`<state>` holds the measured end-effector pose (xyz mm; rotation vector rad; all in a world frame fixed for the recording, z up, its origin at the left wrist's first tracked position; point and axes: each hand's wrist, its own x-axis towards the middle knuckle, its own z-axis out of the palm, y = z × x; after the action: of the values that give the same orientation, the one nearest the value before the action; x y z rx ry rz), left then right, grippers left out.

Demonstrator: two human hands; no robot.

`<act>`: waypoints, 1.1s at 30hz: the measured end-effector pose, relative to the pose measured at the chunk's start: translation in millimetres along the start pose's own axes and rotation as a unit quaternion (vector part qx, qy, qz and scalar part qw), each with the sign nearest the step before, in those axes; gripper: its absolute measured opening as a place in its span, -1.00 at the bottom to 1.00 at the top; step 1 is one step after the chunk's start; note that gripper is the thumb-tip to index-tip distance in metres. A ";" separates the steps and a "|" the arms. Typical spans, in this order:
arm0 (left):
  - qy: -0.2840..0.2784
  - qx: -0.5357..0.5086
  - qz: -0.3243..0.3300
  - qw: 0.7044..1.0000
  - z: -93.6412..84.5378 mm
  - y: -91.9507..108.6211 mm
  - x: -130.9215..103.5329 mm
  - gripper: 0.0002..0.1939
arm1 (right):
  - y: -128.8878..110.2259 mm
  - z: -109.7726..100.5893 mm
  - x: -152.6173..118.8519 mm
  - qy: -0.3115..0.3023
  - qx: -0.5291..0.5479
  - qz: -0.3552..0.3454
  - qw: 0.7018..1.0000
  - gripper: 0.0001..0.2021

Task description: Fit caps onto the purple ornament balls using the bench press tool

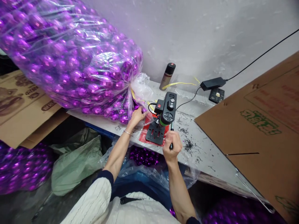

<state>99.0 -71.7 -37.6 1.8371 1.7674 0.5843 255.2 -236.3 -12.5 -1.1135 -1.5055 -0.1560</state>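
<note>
My left hand [136,117] reaches to the tied-in neck of a large clear plastic bag [88,62] full of shiny purple faceted balls. Its thumb is apart from the fingers, and some fingertips are hidden among the plastic and purple balls. A fist is made by my right hand [173,143] around a black-ended handle [171,146], which stands beside a small black machine [169,107]. Whether the handle joins the machine is hidden. The machine has round vents, buttons and a slotted black base plate [154,133] lying on red plastic [143,137].
A spray can [167,76] and a black power adapter [213,83] stand behind the machine. Black bits [188,144] litter the white table [205,161]. Cardboard boxes rise at right [261,124] and left [28,109]. More purple balls [143,156] sit below the table edge.
</note>
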 end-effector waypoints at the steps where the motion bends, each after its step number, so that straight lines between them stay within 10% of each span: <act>1: 0.024 -0.079 0.006 0.997 -0.8 -6.5 -7.0 -0.47 | -0.6 -0.5 1.5 0.001 0.001 -0.001 1.000 -0.78; 8: 0.021 -0.512 0.012 0.859 25.1 -21.7 -93.9 -0.36 | -6.5 -3.2 25.5 0.022 0.015 0.023 0.999 -0.74; 18: 0.085 -0.207 0.143 0.964 96.1 -18.8 -99.7 -0.34 | -10.6 -7.4 37.6 0.005 -0.010 0.026 1.000 -0.71; 33: 0.132 -0.121 0.267 0.947 102.7 -20.0 -101.1 -0.38 | -6.1 -8.1 27.0 -0.008 -0.023 0.006 1.000 -0.77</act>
<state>142.8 -179.6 -124.7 2.1317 1.2551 1.2466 260.8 -230.2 15.1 -1.1615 -1.5158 -0.1749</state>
